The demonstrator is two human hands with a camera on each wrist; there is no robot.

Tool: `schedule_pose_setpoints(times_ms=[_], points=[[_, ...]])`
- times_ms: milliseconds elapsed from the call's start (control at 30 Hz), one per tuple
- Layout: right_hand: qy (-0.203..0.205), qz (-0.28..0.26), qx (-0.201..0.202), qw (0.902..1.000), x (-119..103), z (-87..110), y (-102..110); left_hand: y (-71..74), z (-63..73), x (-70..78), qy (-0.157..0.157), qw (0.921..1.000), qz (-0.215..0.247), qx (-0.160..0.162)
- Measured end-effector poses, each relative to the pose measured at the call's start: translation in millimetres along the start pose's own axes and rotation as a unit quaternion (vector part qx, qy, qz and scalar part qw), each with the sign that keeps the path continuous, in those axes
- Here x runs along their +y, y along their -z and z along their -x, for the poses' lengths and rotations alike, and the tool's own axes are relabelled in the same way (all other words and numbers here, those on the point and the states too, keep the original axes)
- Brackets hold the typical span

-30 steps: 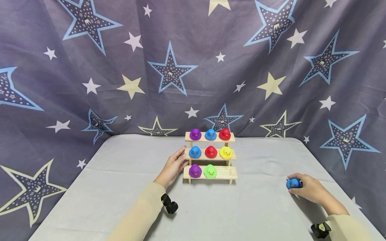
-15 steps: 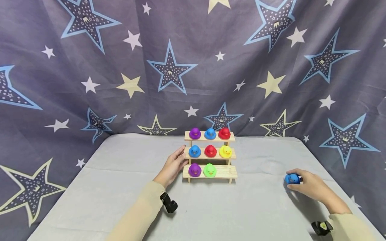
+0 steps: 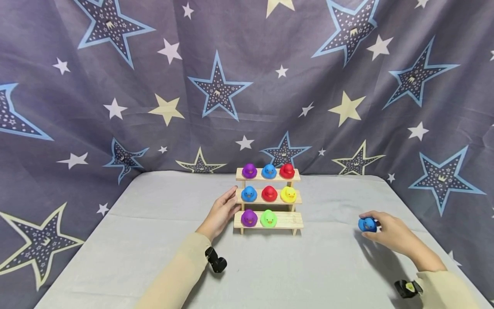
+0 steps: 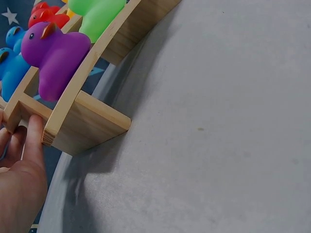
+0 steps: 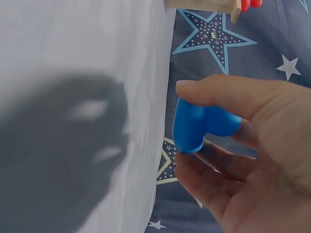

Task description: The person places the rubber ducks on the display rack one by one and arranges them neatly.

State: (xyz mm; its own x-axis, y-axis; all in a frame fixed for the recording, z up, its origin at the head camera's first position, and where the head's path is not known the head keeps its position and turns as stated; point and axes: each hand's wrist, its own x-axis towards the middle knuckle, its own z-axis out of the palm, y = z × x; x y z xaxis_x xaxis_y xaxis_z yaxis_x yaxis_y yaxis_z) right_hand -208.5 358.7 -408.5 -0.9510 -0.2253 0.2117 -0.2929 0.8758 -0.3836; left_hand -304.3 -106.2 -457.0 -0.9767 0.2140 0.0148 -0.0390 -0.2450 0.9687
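Observation:
My left hand (image 3: 220, 214) holds the left side of a three-tier wooden display stand (image 3: 285, 221). In the left wrist view its fingers (image 4: 34, 138) reach in at the end of the boards. Far to the right, my right hand (image 3: 395, 231) pinches a blue rubber duck (image 3: 367, 224) above the table, thumb and fingers on opposite sides. The bottom tier bears a purple duck (image 3: 249, 218) and a green duck (image 3: 269, 219), with bare wood at its right end. Blue, red and yellow (image 3: 288, 194) ducks fill the middle tier; purple, blue and red (image 3: 287, 171) ones stand on top.
A pale grey cloth (image 3: 308, 270) covers the table under the stand and both hands. Behind and at the sides hangs a dark curtain (image 3: 247, 120) printed with stars. Each sleeve cuff carries a black wrist camera (image 3: 216, 260).
My right hand has lifted the blue rubber duck and carried it slightly to the left; its shadow has spread farther from it. The left hand and the stand keep their places.

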Motion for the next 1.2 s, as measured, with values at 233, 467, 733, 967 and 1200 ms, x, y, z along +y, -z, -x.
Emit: schedule_pose_setpoints(times_ms=[233, 467, 733, 967, 1200], points=[[0.033, -0.005, 0.008, 0.9994, -8, -6.0, -7, -1.2, 1.3, 0.8, 0.001, 1.0, -0.003, 0.004], [0.087, -0.01, 0.023, 0.9959, -20, -17.5, -17, -0.9, 1.2, 0.3, -0.003, 1.0, -0.005, 0.001], [0.156, -0.034, 0.024, 0.9869, -39, -27.4, -30, 0.0, 1.1, -0.5, -0.009, 0.9999, -0.008, -0.002], [0.18, -0.05, -0.003, 0.9823, -55, -39.2, -42, -0.1, 0.9, -1.2, -0.006, 1.0, -0.007, -0.002], [0.201, -0.074, -0.029, 0.9764, -73, -50.5, -51, -0.1, 0.6, -1.1, -0.006, 1.0, -0.004, -0.002]])
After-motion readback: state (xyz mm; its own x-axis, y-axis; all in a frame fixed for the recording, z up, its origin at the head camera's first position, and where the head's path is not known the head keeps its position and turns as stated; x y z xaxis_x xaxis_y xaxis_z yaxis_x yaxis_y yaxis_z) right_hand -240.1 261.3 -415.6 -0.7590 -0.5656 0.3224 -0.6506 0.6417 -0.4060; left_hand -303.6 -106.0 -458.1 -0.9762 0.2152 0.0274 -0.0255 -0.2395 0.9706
